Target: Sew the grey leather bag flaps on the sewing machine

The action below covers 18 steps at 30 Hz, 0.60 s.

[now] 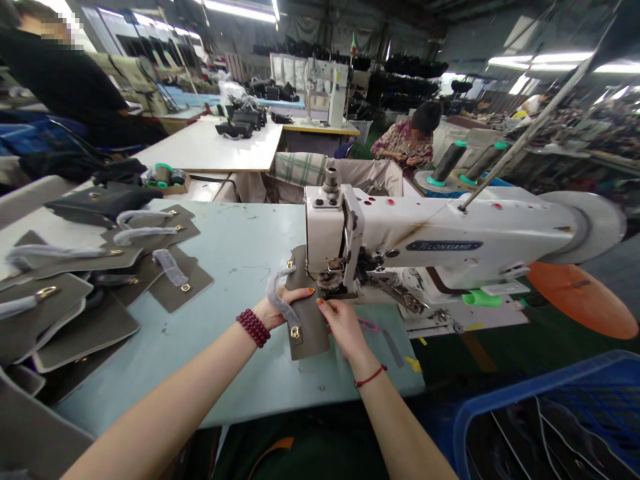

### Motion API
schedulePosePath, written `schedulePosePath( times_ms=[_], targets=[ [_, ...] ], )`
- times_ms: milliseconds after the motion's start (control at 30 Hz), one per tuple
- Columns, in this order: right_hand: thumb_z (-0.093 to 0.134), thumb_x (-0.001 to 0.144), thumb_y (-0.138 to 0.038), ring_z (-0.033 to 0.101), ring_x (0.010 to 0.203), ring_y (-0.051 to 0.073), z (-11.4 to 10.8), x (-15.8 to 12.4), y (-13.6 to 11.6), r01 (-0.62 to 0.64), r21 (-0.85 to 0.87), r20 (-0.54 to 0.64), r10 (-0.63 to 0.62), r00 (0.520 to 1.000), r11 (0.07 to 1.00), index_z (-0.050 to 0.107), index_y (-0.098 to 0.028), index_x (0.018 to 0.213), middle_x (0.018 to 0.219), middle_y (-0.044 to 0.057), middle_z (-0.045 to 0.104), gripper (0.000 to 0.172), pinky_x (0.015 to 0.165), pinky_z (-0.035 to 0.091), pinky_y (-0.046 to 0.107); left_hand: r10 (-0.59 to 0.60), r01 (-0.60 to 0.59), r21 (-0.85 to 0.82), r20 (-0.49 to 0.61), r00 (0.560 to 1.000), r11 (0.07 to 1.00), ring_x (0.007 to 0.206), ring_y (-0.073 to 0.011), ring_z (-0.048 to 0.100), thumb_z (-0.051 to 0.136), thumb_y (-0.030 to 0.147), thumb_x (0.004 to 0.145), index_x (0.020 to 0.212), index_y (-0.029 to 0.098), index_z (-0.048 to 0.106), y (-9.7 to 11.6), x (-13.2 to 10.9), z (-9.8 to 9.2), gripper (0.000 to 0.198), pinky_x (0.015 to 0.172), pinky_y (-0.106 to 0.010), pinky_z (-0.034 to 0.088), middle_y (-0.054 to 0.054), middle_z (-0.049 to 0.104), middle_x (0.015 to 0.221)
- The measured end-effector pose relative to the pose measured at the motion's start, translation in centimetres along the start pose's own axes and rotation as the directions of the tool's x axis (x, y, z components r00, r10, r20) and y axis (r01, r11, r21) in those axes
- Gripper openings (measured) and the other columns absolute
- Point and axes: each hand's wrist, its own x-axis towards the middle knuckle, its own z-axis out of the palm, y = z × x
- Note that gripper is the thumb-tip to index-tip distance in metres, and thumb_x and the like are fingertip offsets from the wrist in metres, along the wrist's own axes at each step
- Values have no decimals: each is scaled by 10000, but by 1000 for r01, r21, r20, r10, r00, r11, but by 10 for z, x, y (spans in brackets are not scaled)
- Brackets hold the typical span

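Note:
A grey-brown leather panel [307,323] lies under the head of a white sewing machine [425,227]. Its plastic-wrapped handle [275,293] has gold buckles at both ends. My left hand [280,307] reaches through the handle, thumb stretched over the panel and the other fingers mostly hidden under the handle. On the panel's right edge, my right hand [343,323] pinches the material between thumb and fingers, close to the needle area. The machine head hides the panel's upper right part.
Similar panels with wrapped handles [170,270] are piled at the left of the pale blue table [225,373]. A blue basket [460,413] holds dark pieces at the lower right. Pink scissors [369,325] lie beside my right hand. Two people [407,143] sit beyond.

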Motion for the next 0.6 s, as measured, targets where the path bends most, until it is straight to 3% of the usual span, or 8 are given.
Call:
schedulePosePath(
  times_ms=[233, 600],
  targets=[
    [498, 841, -502, 408, 548, 117, 0, 5, -1, 81, -73, -35, -84, 996, 994, 600, -136, 664, 583, -2, 490, 419, 465, 301, 196, -23, 22, -14, -40, 999, 1000, 779, -225, 705, 758, 200, 692, 1008, 172, 691, 3, 4, -1, 324, 778, -346, 564, -117, 725, 1005],
    [479, 873, -457, 396, 538, 111, -1, 9, -3, 125, -159, -62, -136, 989, 979, 591, -127, 627, 559, -12, 480, 426, 494, 273, 215, -11, 10, -42, -26, 1000, 999, 837, -236, 698, 755, 216, 703, 1005, 168, 693, 2, 9, -4, 312, 867, -367, 531, -104, 725, 982]
  ],
)
